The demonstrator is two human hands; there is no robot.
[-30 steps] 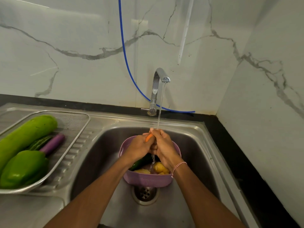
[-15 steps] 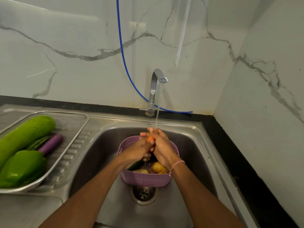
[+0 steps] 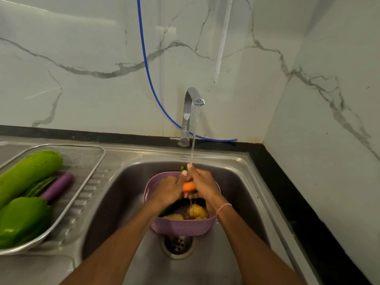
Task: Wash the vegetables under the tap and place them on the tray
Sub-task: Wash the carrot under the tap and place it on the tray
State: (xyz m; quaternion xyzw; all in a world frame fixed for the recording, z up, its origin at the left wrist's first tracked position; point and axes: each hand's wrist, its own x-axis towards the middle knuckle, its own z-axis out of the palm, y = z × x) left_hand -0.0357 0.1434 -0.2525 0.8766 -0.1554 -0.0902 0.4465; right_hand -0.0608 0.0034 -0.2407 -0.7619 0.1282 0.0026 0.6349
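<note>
Both hands hold an orange carrot [image 3: 188, 186] under the running tap [image 3: 190, 112], above a purple basket [image 3: 183, 226] in the sink [image 3: 127, 194]. My left hand [image 3: 167, 191] grips the carrot from the left, and my right hand [image 3: 202, 185] curls over it from the right. The carrot's green top pokes out behind the fingers. Yellow potatoes [image 3: 197, 211] and a dark green vegetable lie in the basket below. The metal mesh tray [image 3: 86, 159] on the left holds a long light green gourd [image 3: 28, 173], a green pepper [image 3: 22, 219], a purple aubergine [image 3: 57, 187] and a striped cucumber [image 3: 40, 187].
A thin water stream falls onto my fingers and drips into the basket. The sink drain [image 3: 177, 244] sits just in front of the basket. A blue hose [image 3: 148, 66] runs down the marble wall behind the tap. Black counter edging [image 3: 287, 192] borders the sink on the right.
My hands have shifted along the carrot, and more of its orange body now shows between them. The tray and basket have not moved.
</note>
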